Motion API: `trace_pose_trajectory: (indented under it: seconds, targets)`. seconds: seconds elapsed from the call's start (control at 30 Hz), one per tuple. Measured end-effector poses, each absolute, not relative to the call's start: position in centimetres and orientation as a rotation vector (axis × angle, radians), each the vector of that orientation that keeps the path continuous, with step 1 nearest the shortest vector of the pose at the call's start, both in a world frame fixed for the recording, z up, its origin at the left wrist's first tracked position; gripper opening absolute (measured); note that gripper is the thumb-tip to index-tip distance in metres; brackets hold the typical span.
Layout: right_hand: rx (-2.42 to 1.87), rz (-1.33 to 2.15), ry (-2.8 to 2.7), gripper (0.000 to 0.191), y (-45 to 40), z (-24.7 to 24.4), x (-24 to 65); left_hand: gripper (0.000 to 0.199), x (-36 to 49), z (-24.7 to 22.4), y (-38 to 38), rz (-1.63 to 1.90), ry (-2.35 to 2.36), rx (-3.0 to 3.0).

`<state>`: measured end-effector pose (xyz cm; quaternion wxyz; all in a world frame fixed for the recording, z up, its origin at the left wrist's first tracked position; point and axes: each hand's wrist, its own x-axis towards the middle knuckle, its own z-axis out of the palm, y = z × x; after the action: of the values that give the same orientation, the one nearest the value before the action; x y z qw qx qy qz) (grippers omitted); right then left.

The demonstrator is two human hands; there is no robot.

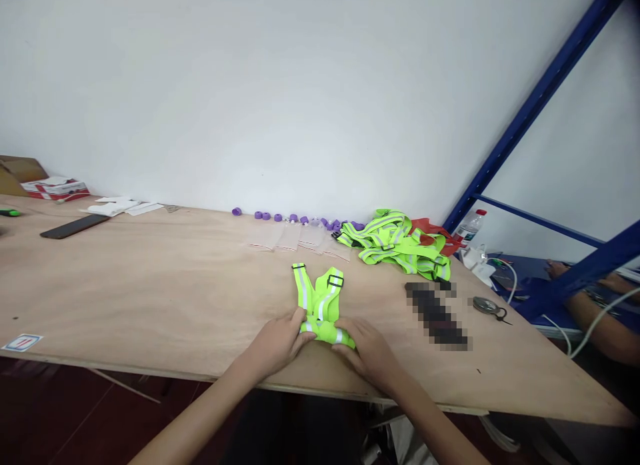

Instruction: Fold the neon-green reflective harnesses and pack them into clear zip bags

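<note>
A neon-yellow reflective strap harness lies near the table's front edge, its lower part rolled or folded into a bundle. Two strap ends with black buckles stretch away from me toward the back. My left hand pinches the bundle's left end between thumb and fingers. At its right end, my right hand grips the same bundle, thumb below and fingers on top.
Behind on the right lies a pile of similar straps beside red material. Clear plastic bags and purple rolls line the back. A bottle stands at right, near another person's arm.
</note>
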<state>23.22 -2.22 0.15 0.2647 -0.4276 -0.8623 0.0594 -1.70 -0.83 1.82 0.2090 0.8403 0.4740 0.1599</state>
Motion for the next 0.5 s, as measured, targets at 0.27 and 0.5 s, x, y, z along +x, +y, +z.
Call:
trace_pose_trajectory:
  seconds: [0.27, 0.5]
  targets:
    - [-1.211, 0.333, -2.141, 0.031, 1.1, 0.6, 22.0, 0.034, -1.1, 2.3, 0.6, 0.578, 1.366, 2.279]
    - [-1.243, 0.483, -1.966, 0.038, 3.8, 1.5, 21.6, 0.046, 0.6, 2.8, 3.2, 0.598, 1.451, 2.3]
